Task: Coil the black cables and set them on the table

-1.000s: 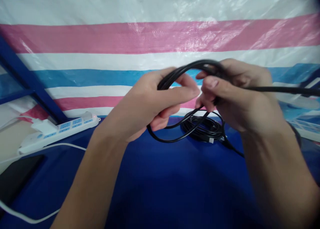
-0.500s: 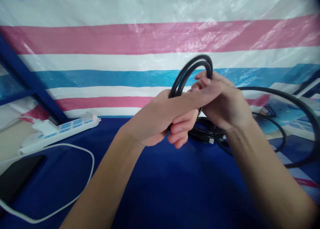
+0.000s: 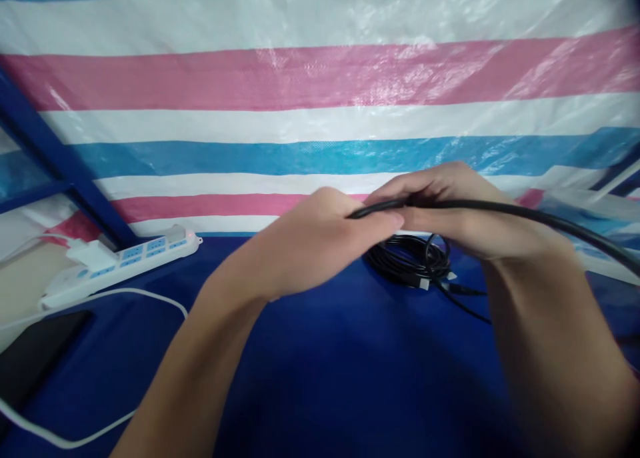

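Observation:
A thick black cable [image 3: 505, 208] runs from between my hands, over the right wrist, and out past the right edge. My left hand [image 3: 320, 241] is closed on it, thumb pressed along the cable and pointing right. Close beside, my right hand [image 3: 445, 198] pinches the same cable between thumb and fingers. The fingers of the left hand are hidden behind its back, as is any part of the cable inside. Below and behind the hands, a coiled black cable [image 3: 400, 261] with a pale connector end lies on the blue table [image 3: 350, 378].
At left, a white power strip [image 3: 135, 261] holds a white plug [image 3: 93, 253]. A white cord [image 3: 125, 421] loops near a black phone-like slab [image 3: 40, 355]. A striped plastic sheet [image 3: 300, 78] hangs behind, with a blue frame bar [image 3: 95, 198] at left.
The upright loop of black cable above my hands is gone from view. My right hand has lowered and turned over, and its cable now lies across the wrist. The left hand has rotated palm-down.

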Demonstrator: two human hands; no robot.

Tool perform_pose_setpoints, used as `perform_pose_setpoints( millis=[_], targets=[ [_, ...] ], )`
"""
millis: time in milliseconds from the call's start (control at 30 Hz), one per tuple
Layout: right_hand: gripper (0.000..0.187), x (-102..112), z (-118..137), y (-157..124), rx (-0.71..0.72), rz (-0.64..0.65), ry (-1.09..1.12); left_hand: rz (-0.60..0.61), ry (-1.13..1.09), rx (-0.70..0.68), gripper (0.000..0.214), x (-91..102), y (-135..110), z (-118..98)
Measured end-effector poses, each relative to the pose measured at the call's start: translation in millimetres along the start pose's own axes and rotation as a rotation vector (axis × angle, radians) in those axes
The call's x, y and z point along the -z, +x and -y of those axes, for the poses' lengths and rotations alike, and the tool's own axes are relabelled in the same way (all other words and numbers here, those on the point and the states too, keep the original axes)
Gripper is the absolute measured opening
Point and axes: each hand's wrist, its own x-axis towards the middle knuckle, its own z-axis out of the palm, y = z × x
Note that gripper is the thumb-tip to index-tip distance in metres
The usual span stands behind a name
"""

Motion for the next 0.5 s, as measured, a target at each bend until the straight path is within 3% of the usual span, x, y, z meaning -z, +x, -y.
perform_pose_setpoints(
  millis=[100, 200, 267, 333, 433, 500],
  targets=[
    [0.025, -3, 4, -1, 0.07, 0.117, -0.026, 0.025, -0.001, -0.069, 0.034, -0.3, 1, 2],
    [0.009, -10, -1, 2, 0.051, 0.089, -0.016, -0.097, -0.028, -0.125, 0.028, 4.7, 2, 2],
    [0.023, -15, -6, 5, 0.044, 0.054, 0.079, -0.188, -0.043, -0.159, 0.028, 6.4, 2, 2],
    [0.023, -18, -8, 8, 0.05, -0.037, 0.228, -0.238, -0.082, -0.175, 0.03, 5.6, 4, 3],
    [0.006, -17, -6, 9, 0.059, -0.2, 0.305, -0.195, -0.135, -0.139, 0.029, 2.3, 8, 6],
    [0.008, -15, -2, 7, 0.023, -0.143, 0.166, -0.101, -0.099, -0.073, 0.032, 0.2, 9, 8]
  ],
)
